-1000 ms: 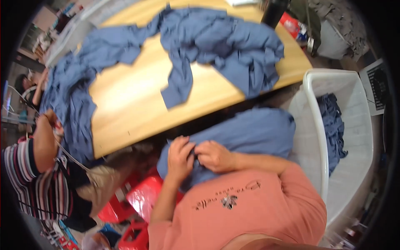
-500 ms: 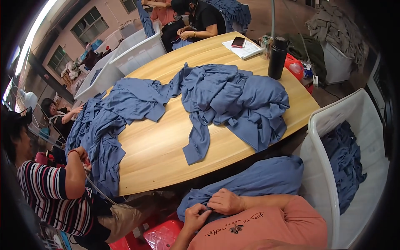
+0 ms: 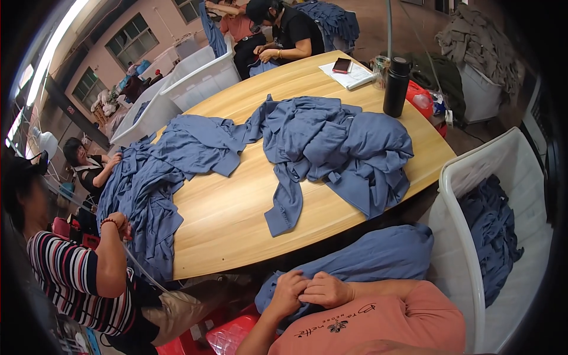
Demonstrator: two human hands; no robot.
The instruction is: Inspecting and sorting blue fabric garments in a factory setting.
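A blue garment (image 3: pixel 378 254) lies across my lap, bunched between my body and the table edge. My left hand (image 3: pixel 289 291) is closed on its left part, fingers bent into the cloth. Right beside it, my right hand (image 3: pixel 327 290) is curled over the same garment, its knuckles facing up and the fingertips hidden. The hands touch or nearly touch. On the table in front of me rests a heap of blue garments (image 3: pixel 331 142), one sleeve hanging toward the near edge.
The wooden table (image 3: pixel 231 236) carries another blue pile (image 3: pixel 148 171) at left, with a co-worker (image 3: pixel 77 260) beside it. A black bottle (image 3: pixel 396 87), papers (image 3: pixel 355 78) and a phone (image 3: pixel 341 65) stand at the far right. A white bin (image 3: pixel 455 236) with blue cloth flanks my right.
My left hand has moved up and right over the garment, closer against my right hand. The co-worker at left has raised a hand slightly off the cloth.
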